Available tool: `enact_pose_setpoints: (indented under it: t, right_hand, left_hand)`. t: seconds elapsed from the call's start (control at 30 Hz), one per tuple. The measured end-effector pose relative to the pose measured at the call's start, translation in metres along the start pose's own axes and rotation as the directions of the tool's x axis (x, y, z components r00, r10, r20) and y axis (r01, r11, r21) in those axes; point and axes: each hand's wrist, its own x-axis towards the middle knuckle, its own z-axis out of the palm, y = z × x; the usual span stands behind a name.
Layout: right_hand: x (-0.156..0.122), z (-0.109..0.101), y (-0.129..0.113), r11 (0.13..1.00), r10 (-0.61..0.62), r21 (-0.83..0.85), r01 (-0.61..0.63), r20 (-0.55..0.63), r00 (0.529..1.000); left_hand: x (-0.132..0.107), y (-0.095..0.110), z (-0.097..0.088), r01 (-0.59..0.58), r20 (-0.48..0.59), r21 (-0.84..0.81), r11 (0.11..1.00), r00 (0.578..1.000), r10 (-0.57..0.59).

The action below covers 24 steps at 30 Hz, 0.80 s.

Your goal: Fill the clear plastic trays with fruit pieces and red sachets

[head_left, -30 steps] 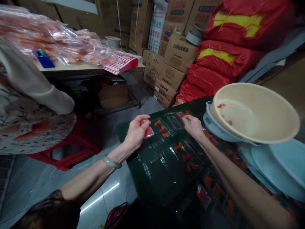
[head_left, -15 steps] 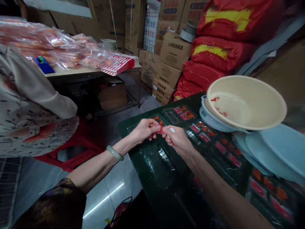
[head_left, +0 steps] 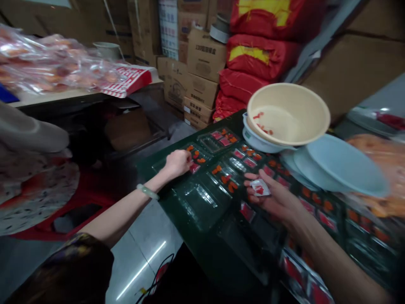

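My left hand [head_left: 179, 164], with a pale bangle on the wrist, reaches down to a clear plastic tray at the table's left side. Its fingers are closed on a small red packet [head_left: 194, 168], though the fingertips are partly hidden. Orange pieces [head_left: 200, 160] lie in that tray. My right hand [head_left: 274, 195] is turned palm up over the table, its fingers loosely curled. A small white-and-red packet [head_left: 260, 188] rests in it. Beside it is a tray with orange pieces [head_left: 233, 186]; farther back, another tray holds orange pieces and red packets [head_left: 249, 162].
A cream basin [head_left: 297, 126] with red bits inside stands on the dark green table [head_left: 196, 249], beside light blue basins [head_left: 344, 164]. Bagged goods cover another table at left. A person's sleeve [head_left: 28, 131] is near a red stool. Cartons [head_left: 202, 88] and red bundles stand behind.
My hands have parted. The left moved to the tray with a red packet; the right drew right and turned palm up with the white-and-red packet. The view shifted right.
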Motion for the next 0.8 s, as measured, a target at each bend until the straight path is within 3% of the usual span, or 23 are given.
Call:
enact_pose_setpoints:
  t: [0.13, 0.23, 0.37, 0.43, 0.53, 0.63, 0.8]
  right_hand:
    - [-0.026, -0.033, -0.001, 0.982, -0.003, 0.191, 0.002, 0.006, 1.000]
    - [-0.044, -0.055, 0.006, 0.969, -0.026, 0.245, 0.033, -0.032, 0.999]
    - [-0.077, -0.081, 0.032, 0.948, -0.057, 0.308, 0.080, -0.083, 0.995]
    - [-0.101, -0.090, 0.052, 0.935, -0.089, 0.334, 0.122, -0.112, 0.990]
    - [-0.147, -0.095, 0.084, 0.917, -0.118, 0.359, 0.171, -0.166, 0.979]
    - [-0.194, -0.098, 0.115, 0.902, -0.135, 0.363, 0.235, -0.281, 0.950]
    - [-0.248, -0.116, 0.151, 0.890, -0.109, 0.330, 0.314, -0.515, 0.851]
  left_hand:
    - [-0.010, 0.010, -0.007, -0.086, -0.040, 0.049, 0.995, 0.995, 0.088]
    - [-0.018, 0.026, -0.011, -0.162, -0.049, -0.019, 0.987, 0.986, 0.161]
    - [-0.030, 0.068, -0.005, -0.227, 0.098, -0.262, 0.938, 0.961, 0.259]
    - [-0.034, 0.095, 0.005, -0.126, 0.229, -0.494, 0.860, 0.936, 0.268]
    - [-0.033, 0.138, 0.031, 0.196, 0.438, -0.764, 0.615, 0.857, 0.271]
    - [-0.029, 0.181, 0.061, 0.373, 0.549, -0.794, 0.480, 0.778, 0.305]
    - [-0.019, 0.251, 0.109, 0.516, 0.652, -0.738, 0.436, 0.713, 0.260]
